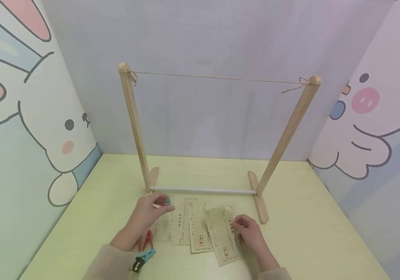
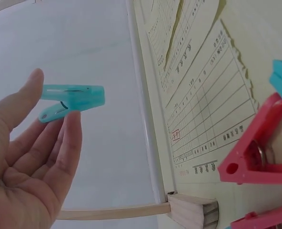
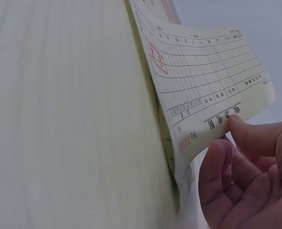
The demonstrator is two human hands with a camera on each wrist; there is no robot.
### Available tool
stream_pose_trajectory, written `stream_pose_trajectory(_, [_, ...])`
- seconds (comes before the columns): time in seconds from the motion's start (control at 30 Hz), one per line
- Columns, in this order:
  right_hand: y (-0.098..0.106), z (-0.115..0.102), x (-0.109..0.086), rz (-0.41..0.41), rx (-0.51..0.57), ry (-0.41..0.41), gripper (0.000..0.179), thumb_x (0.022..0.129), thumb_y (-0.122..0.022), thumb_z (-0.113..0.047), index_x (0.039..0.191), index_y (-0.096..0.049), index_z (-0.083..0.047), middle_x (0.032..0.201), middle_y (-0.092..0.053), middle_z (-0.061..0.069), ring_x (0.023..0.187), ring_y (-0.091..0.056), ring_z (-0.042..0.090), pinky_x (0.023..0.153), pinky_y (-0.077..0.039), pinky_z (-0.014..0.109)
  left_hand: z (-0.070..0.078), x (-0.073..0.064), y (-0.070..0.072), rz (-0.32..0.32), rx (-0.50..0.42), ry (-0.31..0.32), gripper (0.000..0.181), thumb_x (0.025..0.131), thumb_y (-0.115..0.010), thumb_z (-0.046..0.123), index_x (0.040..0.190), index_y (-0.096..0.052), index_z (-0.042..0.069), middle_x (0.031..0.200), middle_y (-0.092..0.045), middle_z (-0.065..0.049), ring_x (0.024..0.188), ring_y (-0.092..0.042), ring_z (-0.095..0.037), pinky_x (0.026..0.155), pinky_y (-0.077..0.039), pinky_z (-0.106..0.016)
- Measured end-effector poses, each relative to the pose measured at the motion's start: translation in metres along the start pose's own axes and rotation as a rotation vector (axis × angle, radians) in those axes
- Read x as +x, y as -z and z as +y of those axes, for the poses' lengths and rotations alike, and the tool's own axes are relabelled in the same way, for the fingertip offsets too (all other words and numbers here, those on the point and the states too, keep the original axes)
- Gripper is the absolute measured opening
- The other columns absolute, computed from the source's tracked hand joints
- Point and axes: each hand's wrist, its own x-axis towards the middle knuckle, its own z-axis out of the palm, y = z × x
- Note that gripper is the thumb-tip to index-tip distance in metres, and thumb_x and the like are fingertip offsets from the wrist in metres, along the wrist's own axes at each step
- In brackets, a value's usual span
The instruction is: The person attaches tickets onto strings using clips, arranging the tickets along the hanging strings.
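My left hand [image 1: 150, 212] pinches a light-blue clothespin [image 2: 74, 99] between thumb and fingers, above the left end of the row of paper slips. With thumb and fingertips, my right hand [image 1: 250, 232] grips the edge of a printed receipt slip [image 3: 207, 67] with a red stamp. That slip is bent up from the table at the held side, over another slip. Several more receipt slips [image 1: 197, 229] lie overlapping to its left. By my left forearm are red clothespins [image 1: 148, 240] and a blue clothespin [image 1: 146, 255], with a black one beside it.
Behind the slips stands a wooden frame with a left post [image 1: 135, 124], a right post [image 1: 288, 134] and a white bottom bar [image 1: 203, 190]. A thin string [image 1: 214, 77] is tied between the post tops. Cartoon-printed walls flank the pale table [image 1: 298, 202].
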Motion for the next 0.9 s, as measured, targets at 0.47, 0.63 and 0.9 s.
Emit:
stream_pose_trajectory(0.47, [0.005,-0.002,0.002,0.063,0.207,0.099,0.008,0.100,-0.056,-0.007,0.104,-0.055,-0.001,0.079,-0.068,0.005,0.047,-0.050,0.009,0.046,-0.048,0.022,0.039,0.017,0.020,-0.004,0.006,-0.174,0.046,0.086,-0.078,0.020,0.126,-0.064,0.003,0.105,-0.074,-0.008,0.096,-0.071,-0.022,0.076,-0.059,-0.025])
stream_pose_trajectory(0.63, [0.007,-0.006,0.002,0.071,0.252,0.142,0.009,0.101,-0.052,-0.005,0.108,-0.051,0.000,0.082,-0.069,0.005,0.057,-0.061,0.010,0.060,-0.058,0.025,0.055,0.020,0.025,-0.015,-0.015,-0.242,0.043,0.085,-0.078,0.019,0.124,-0.067,0.004,0.106,-0.074,-0.006,0.097,-0.070,-0.020,0.076,-0.058,-0.021])
stream_pose_trajectory(0.9, [0.013,-0.020,0.003,0.054,0.341,0.232,0.019,0.102,-0.053,-0.009,0.109,-0.046,0.008,0.082,-0.070,0.003,0.070,-0.069,0.011,0.070,-0.061,0.028,0.080,0.027,0.032,-0.022,-0.010,-0.331,0.042,0.085,-0.078,0.019,0.122,-0.068,0.004,0.105,-0.075,-0.005,0.090,-0.073,-0.017,0.096,-0.054,-0.041])
